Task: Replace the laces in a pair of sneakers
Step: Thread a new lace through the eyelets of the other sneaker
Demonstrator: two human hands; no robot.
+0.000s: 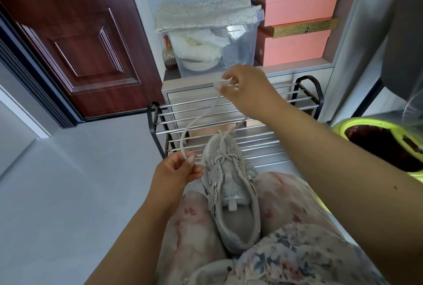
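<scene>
A pale grey sneaker point(231, 195) with glittery trim lies between my knees, toe pointing away from me. A white lace point(194, 122) is threaded through its front eyelets and loops up in an arc. My left hand point(176, 170) pinches the lace just left of the sneaker's toe. Raised above the shoe, my right hand point(245, 88) pinches the lace near its end, and a second strand runs from under that hand down to the toe.
A metal shoe rack point(263, 140) stands right in front of my knees. Behind it are a clear plastic bin point(238, 56) with cloth and plates, and stacked pink boxes point(297, 14). A dark red door point(75, 40) is at left. A neon-yellow shoe point(384, 145) sits at right.
</scene>
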